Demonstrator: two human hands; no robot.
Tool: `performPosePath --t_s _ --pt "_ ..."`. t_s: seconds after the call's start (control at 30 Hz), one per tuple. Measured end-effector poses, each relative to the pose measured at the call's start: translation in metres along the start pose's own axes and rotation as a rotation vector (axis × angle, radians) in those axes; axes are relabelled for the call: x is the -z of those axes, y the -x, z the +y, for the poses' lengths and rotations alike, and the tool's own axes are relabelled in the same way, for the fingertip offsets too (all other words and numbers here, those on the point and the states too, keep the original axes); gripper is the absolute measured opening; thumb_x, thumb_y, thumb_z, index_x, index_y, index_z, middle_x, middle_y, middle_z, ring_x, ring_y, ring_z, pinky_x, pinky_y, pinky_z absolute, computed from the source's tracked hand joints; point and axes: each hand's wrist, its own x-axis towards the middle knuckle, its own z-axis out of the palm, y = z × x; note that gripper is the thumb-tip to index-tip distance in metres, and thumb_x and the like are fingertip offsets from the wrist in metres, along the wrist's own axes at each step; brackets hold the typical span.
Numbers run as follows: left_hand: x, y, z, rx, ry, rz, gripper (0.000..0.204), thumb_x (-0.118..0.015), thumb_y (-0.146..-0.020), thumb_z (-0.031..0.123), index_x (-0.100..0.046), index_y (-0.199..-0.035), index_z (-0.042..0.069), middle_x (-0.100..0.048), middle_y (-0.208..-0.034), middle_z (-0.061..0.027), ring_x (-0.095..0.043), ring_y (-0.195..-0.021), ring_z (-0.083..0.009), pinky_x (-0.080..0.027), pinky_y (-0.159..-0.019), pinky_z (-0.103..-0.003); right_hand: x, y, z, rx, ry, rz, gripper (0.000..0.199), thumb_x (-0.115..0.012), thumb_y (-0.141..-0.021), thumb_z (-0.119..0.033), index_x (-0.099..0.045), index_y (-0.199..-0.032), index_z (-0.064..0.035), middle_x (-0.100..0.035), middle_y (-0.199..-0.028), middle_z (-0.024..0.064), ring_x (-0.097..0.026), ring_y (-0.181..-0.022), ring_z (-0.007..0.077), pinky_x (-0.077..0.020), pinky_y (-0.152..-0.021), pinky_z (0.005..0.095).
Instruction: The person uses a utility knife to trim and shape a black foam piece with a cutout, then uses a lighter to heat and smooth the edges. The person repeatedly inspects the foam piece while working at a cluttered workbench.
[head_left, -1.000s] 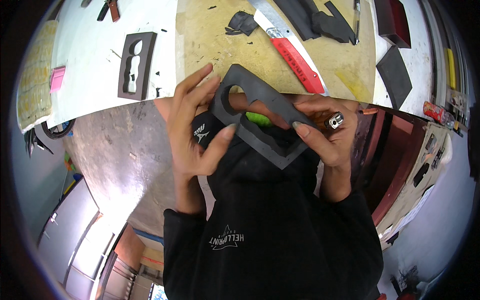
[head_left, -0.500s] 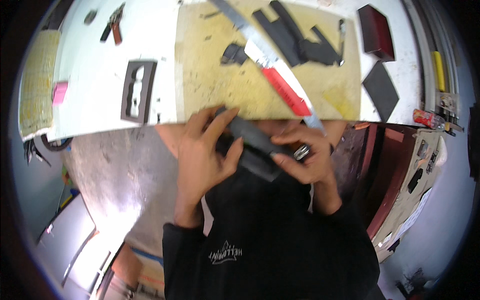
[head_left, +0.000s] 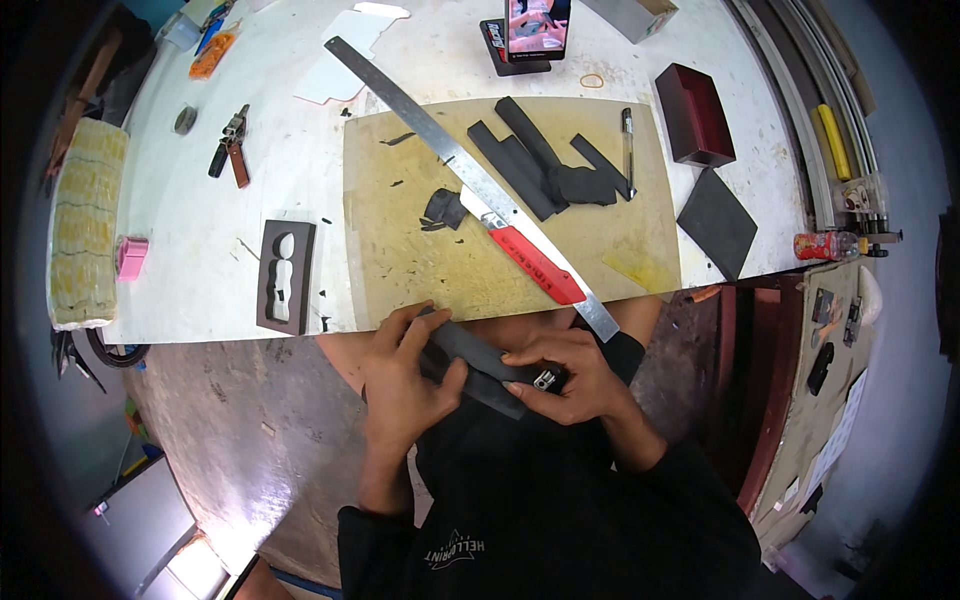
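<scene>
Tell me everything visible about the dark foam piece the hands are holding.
The foam piece is dark grey to black, matte, and looks like a flat, elongated slab of soft foam. It is held near the table's near edge, slanting down to the right. The left hand grips its left end, fingers on top and thumb over the front; the right hand pinches its right end, along with a small metal-tipped tool. Its underside is hidden.

Place: craft workshop | Evidence: worn white bench [head_left: 250,200] bearing cutting mat [head_left: 420,260], steel ruler [head_left: 440,150], red knife [head_left: 535,265] | black foam offcuts [head_left: 540,160] and cut foam insert [head_left: 285,275] lying about | pliers [head_left: 230,140], pen [head_left: 627,135], phone [head_left: 535,25] standing by | bare concrete floor [head_left: 230,420] showing below
</scene>
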Motion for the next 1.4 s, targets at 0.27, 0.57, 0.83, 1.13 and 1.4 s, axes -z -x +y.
performPosePath --t_s 0.27,0.57,0.83,1.13,1.4 --pt "0.002 0.003 -0.002 -0.12 -0.042 0.024 0.048 -0.077 -0.058 0.003 -0.067 -0.106 0.003 -0.063 -0.1 -0.0169 -0.063 -0.09 -0.0349 -0.052 -0.079 -0.039 0.005 -0.005 0.001 0.071 -0.008 0.0 0.025 -0.077 -0.072 -0.001 -0.07 -0.095 0.0024 -0.067 -0.081 0.012 -0.064 -0.068 0.0169 -0.0464 -0.059 0.0268" --pt "0.028 -0.002 -0.018 0.087 0.308 -0.308 0.034 -0.082 -0.074 0.01 -0.073 -0.107 0.007 -0.059 -0.08 -0.0019 -0.052 -0.068 -0.0078 -0.039 -0.057 -0.022 0.015 0.007 0.011 -0.037 -0.208 -0.012 0.021 -0.073 -0.072 0.0 -0.068 -0.092 0.0039 -0.066 -0.081 0.0115 -0.061 -0.07 0.0157 -0.0429 -0.063 0.0253" --pt "0.015 0.007 -0.018 0.112 0.482 -0.164 0.021 -0.073 -0.084 0.011 -0.072 -0.104 0.002 -0.056 -0.074 -0.0042 -0.046 -0.062 -0.0095 -0.038 -0.058 -0.024 0.01 0.016 0.017 -0.148 -0.456 0.025 0.02 -0.07 -0.075 0.003 -0.066 -0.094 0.0054 -0.065 -0.081 0.0086 -0.057 -0.07 0.0111 -0.0409 -0.063 0.0234" --pt "0.019 0.018 -0.014 -0.001 0.226 -0.12 0.039 -0.079 -0.072 0.012 -0.068 -0.109 0.004 -0.064 -0.103 -0.0107 -0.06 -0.079 -0.0143 -0.045 -0.061 -0.024 -0.004 0.015 0.005 -0.24 -0.394 0.175 0.022 -0.072 -0.074 0.004 -0.066 -0.095 0.005 -0.064 -0.082 0.0074 -0.058 -0.076 0.0102 -0.0432 -0.067 0.0221" --pt "0.015 0.026 -0.019 -0.068 0.209 -0.041 0.046 -0.073 -0.07 0.005 -0.066 -0.116 0.005 -0.06 -0.122 -0.0158 -0.064 -0.099 -0.0251 -0.051 -0.076 -0.027 -0.015 0.006 -0.011 -0.119 -0.167 0.134 0.023 -0.075 -0.074 0.0 -0.065 -0.095 0.0044 -0.067 -0.086 0.009 -0.062 -0.076 0.0107 -0.047 -0.068 0.0219"
